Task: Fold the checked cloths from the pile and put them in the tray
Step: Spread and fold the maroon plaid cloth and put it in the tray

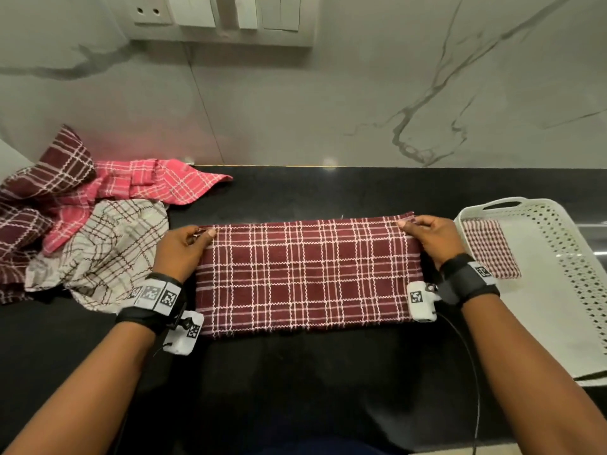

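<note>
A maroon checked cloth (305, 274) lies flat on the black counter (295, 372) as a wide folded rectangle. My left hand (182, 249) pinches its far left corner. My right hand (430, 239) pinches its far right corner. To the left sits the pile (82, 221) of crumpled checked cloths: a dark maroon one, a pink one and a cream one. At the right stands the white perforated tray (571, 257), with one small folded red-and-white checked cloth (489, 247) lying in its near left part.
A marble-look wall (328, 110) with a switch panel (223, 18) rises behind the counter. Black straps with white tagged sensor blocks sit on both wrists, and a thin cable (473, 372) runs from the right one toward me.
</note>
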The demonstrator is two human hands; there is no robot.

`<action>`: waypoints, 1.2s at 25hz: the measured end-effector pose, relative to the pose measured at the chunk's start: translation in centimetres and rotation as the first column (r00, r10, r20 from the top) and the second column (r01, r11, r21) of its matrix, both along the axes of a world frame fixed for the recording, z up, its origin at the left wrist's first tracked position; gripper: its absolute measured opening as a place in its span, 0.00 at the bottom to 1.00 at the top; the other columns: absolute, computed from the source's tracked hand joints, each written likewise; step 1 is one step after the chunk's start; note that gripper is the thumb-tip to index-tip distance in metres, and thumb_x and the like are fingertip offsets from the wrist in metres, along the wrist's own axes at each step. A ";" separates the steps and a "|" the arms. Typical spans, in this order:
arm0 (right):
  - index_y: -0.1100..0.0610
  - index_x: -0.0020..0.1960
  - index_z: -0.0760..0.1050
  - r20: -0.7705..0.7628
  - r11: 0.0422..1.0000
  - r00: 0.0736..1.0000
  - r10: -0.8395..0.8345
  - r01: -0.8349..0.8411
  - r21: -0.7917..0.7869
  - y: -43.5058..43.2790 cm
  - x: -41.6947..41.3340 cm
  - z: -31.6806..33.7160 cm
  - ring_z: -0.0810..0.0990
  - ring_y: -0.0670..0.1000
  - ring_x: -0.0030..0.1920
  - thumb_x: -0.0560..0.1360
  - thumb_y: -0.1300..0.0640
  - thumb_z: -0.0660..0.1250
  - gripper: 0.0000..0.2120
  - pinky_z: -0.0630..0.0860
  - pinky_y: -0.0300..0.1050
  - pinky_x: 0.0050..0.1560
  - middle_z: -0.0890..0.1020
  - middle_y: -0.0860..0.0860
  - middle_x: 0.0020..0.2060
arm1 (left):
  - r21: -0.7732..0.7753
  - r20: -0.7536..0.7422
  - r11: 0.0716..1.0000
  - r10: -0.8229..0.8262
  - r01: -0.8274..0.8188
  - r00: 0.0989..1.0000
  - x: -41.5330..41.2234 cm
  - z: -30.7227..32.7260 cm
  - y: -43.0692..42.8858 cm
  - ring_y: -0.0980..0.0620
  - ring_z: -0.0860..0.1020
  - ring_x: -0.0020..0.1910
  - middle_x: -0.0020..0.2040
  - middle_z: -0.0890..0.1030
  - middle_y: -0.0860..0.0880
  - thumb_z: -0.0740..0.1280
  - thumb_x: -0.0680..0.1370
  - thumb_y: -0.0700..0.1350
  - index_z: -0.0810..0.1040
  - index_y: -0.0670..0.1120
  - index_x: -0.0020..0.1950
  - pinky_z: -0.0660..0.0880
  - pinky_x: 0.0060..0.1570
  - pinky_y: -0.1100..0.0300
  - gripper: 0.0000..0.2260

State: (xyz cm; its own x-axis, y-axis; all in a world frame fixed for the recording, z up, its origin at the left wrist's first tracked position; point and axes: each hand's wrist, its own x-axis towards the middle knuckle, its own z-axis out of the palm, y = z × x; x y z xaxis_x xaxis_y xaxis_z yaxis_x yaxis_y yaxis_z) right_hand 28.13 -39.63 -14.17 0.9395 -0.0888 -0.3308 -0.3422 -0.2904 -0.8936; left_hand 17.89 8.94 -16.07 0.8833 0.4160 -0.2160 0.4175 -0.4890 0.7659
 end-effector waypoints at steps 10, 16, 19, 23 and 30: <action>0.55 0.45 0.82 -0.024 0.876 0.999 0.029 -0.036 -0.480 2.1 2.1 -0.5 0.84 0.54 0.44 0.69 0.50 0.79 0.11 0.81 0.47 0.48 0.85 0.53 0.41 | 0.287 -0.123 0.958 0.054 -0.017 0.991 2.3 0.5 -0.8 0.43 0.81 0.44 0.38 0.81 0.48 0.73 0.74 0.53 0.80 0.47 0.45 0.74 0.44 0.56 0.10; 0.51 0.76 0.63 0.067 0.654 0.815 0.575 -0.410 -0.636 13.4 -4.2 1.2 0.60 0.54 0.77 0.72 0.41 0.72 0.38 0.57 0.51 0.75 0.64 0.54 0.76 | 0.449 -0.026 0.815 -0.397 0.365 0.918 0.0 2.1 -9.5 0.42 0.64 0.72 0.72 0.66 0.43 0.62 0.78 0.54 0.64 0.49 0.72 0.65 0.70 0.45 0.24; 0.52 0.81 0.47 -0.172 0.349 0.566 0.806 -0.690 -0.633 19.6 -6.9 -1.2 0.43 0.56 0.80 0.72 0.47 0.71 0.46 0.49 0.62 0.79 0.47 0.54 0.81 | 0.322 -0.334 0.677 -0.574 0.663 0.748 -1.0 0.2 -14.5 0.45 0.41 0.79 0.81 0.43 0.45 0.52 0.81 0.61 0.44 0.49 0.80 0.42 0.76 0.47 0.33; 0.48 0.78 0.29 -0.349 0.278 0.632 0.692 -0.680 -0.678 14.5 -6.9 -2.9 0.28 0.55 0.76 0.61 0.17 0.57 0.63 0.32 0.64 0.74 0.30 0.49 0.77 | 0.360 -0.514 0.658 -0.452 0.662 0.729 -3.7 -2.1 -10.8 0.48 0.27 0.75 0.75 0.24 0.50 0.40 0.73 0.75 0.27 0.57 0.76 0.30 0.73 0.44 0.40; 0.56 0.80 0.33 -0.329 0.290 0.804 0.496 -0.510 -0.810 3.7 -10.0 -1.0 0.31 0.55 0.78 0.66 0.17 0.43 0.58 0.35 0.62 0.76 0.34 0.54 0.79 | 0.428 -0.486 0.716 -0.332 0.551 0.809 -8.5 -0.6 -7.2 0.48 0.25 0.74 0.76 0.25 0.47 0.39 0.72 0.76 0.28 0.52 0.76 0.29 0.70 0.41 0.43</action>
